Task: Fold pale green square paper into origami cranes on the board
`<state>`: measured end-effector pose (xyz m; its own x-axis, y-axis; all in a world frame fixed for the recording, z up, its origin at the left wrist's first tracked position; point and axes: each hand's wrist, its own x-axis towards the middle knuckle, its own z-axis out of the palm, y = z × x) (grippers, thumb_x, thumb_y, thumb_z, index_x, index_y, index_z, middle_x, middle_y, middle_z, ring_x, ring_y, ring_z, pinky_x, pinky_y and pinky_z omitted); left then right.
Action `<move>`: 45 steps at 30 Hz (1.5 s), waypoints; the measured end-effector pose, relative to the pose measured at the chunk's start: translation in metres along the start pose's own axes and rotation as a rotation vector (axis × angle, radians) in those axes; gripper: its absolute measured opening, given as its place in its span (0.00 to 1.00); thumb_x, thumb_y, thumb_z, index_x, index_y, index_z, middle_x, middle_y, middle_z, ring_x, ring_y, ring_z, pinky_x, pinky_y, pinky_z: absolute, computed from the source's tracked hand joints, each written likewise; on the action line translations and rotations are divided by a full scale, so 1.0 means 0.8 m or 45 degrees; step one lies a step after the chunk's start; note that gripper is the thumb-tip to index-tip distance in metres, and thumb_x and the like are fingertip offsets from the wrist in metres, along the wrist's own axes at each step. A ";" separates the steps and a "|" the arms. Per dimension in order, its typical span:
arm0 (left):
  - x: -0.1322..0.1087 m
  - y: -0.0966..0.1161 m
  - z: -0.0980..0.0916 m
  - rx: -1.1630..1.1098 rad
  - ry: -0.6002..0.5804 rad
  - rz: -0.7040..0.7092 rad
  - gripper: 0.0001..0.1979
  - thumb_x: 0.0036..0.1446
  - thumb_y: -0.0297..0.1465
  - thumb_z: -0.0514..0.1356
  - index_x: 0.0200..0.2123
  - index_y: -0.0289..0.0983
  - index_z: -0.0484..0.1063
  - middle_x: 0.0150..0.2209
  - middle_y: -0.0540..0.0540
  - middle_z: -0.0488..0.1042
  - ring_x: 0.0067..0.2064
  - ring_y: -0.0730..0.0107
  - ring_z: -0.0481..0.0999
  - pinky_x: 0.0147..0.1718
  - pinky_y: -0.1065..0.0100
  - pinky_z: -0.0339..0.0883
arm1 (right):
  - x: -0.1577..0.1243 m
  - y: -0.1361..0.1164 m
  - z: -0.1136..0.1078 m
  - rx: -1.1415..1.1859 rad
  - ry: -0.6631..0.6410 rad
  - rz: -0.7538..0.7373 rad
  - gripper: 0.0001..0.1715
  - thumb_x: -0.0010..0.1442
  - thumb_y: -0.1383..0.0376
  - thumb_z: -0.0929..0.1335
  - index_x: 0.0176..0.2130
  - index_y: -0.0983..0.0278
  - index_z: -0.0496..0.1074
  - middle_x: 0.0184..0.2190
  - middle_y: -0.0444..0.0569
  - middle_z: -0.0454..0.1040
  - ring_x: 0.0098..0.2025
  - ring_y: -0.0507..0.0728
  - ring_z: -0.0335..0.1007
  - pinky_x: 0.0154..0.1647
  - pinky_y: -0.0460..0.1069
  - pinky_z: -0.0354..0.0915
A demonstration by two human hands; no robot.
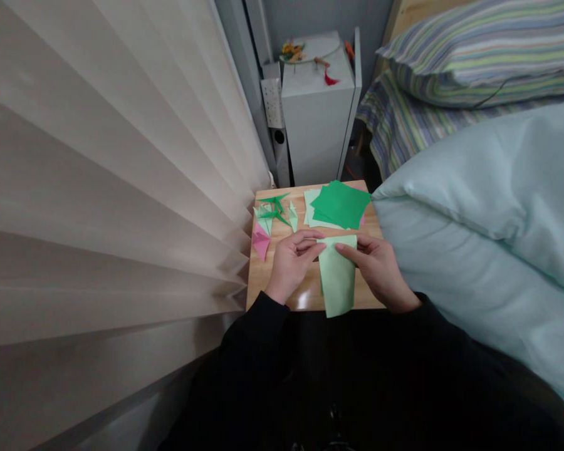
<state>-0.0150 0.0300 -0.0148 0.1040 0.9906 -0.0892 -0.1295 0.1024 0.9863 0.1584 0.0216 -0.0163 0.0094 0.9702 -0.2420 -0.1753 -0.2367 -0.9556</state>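
Observation:
A light green sheet of paper (337,282), folded over, hangs between my two hands above the front of a small wooden table (263,291). My left hand (297,260) pinches its upper left corner between thumb and fingers. At the upper right edge, my right hand (378,266) grips it the same way, thumb on top. Behind the hands lies a stack of dark green paper (342,204), over some light green paper (310,213). To the left are folded paper pieces: green ones (275,215), a light green one (292,216) and a pink one (261,242).
A pleated curtain (122,156) hangs close along the table's left side. The bed with a pale blue quilt (474,207) and a striped pillow (489,53) borders the right. Beyond the table stands a white cabinet (317,125) with small ornaments on top.

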 end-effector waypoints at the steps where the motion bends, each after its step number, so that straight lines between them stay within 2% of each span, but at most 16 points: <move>1: 0.000 0.000 0.000 -0.014 -0.004 -0.007 0.12 0.51 0.35 0.72 0.37 0.37 0.79 0.31 0.49 0.81 0.32 0.71 0.79 0.33 0.70 0.75 | 0.000 0.000 -0.002 -0.022 0.010 -0.010 0.18 0.46 0.53 0.81 0.32 0.61 0.83 0.32 0.47 0.83 0.33 0.57 0.76 0.36 0.52 0.71; 7: 0.001 -0.002 -0.001 -0.035 -0.002 -0.008 0.12 0.50 0.37 0.73 0.37 0.37 0.82 0.36 0.46 0.83 0.36 0.67 0.82 0.38 0.65 0.79 | -0.001 -0.002 -0.004 -0.074 -0.030 0.061 0.19 0.45 0.53 0.81 0.34 0.61 0.84 0.33 0.48 0.84 0.32 0.58 0.76 0.35 0.53 0.70; 11: 0.003 -0.004 -0.004 -0.265 -0.087 -0.036 0.13 0.49 0.38 0.75 0.37 0.39 0.84 0.39 0.46 0.84 0.39 0.67 0.82 0.40 0.64 0.79 | -0.004 -0.002 -0.002 0.040 -0.051 0.123 0.19 0.45 0.54 0.82 0.35 0.60 0.85 0.35 0.48 0.85 0.34 0.58 0.77 0.38 0.53 0.71; 14: 0.003 -0.004 -0.004 -0.424 -0.123 -0.116 0.15 0.46 0.38 0.77 0.38 0.40 0.85 0.42 0.46 0.84 0.39 0.69 0.81 0.38 0.68 0.77 | -0.008 -0.007 0.001 0.158 -0.135 0.204 0.18 0.46 0.55 0.82 0.36 0.60 0.85 0.36 0.48 0.85 0.34 0.57 0.77 0.39 0.53 0.71; 18: 0.004 -0.005 -0.005 -0.512 -0.124 -0.206 0.16 0.42 0.37 0.79 0.35 0.40 0.85 0.36 0.47 0.83 0.34 0.73 0.79 0.36 0.71 0.76 | -0.011 -0.012 0.004 0.286 -0.197 0.329 0.18 0.45 0.57 0.82 0.37 0.60 0.85 0.35 0.48 0.85 0.33 0.56 0.77 0.37 0.51 0.71; 23: 0.005 -0.008 -0.004 -0.512 -0.121 -0.191 0.14 0.41 0.36 0.80 0.33 0.40 0.86 0.33 0.48 0.82 0.33 0.74 0.79 0.35 0.71 0.76 | -0.012 -0.013 0.004 0.242 -0.109 0.409 0.20 0.43 0.56 0.83 0.36 0.61 0.85 0.31 0.48 0.84 0.29 0.54 0.74 0.30 0.49 0.67; 33: 0.006 -0.010 -0.001 -0.478 -0.070 -0.139 0.13 0.44 0.36 0.79 0.35 0.40 0.86 0.36 0.47 0.83 0.36 0.71 0.79 0.40 0.66 0.77 | -0.013 -0.015 0.006 0.216 -0.089 0.318 0.16 0.44 0.55 0.82 0.31 0.61 0.84 0.31 0.48 0.83 0.27 0.54 0.72 0.30 0.50 0.65; 41: 0.006 -0.013 -0.004 -0.396 -0.072 -0.092 0.13 0.46 0.37 0.77 0.37 0.42 0.86 0.38 0.47 0.84 0.35 0.72 0.80 0.38 0.67 0.78 | -0.013 -0.016 0.007 0.204 -0.088 0.277 0.17 0.44 0.55 0.82 0.33 0.61 0.84 0.35 0.50 0.85 0.33 0.58 0.77 0.34 0.52 0.69; 45: 0.006 -0.013 -0.004 -0.385 -0.068 -0.086 0.13 0.46 0.37 0.77 0.37 0.42 0.86 0.38 0.47 0.84 0.36 0.72 0.80 0.39 0.67 0.78 | -0.013 -0.018 0.008 0.226 -0.087 0.296 0.18 0.44 0.55 0.82 0.34 0.62 0.84 0.35 0.50 0.85 0.33 0.58 0.77 0.34 0.52 0.68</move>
<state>-0.0162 0.0336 -0.0259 0.1729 0.9752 -0.1381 -0.4068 0.1984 0.8917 0.1545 0.0151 0.0007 -0.1164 0.8937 -0.4332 -0.3347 -0.4460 -0.8301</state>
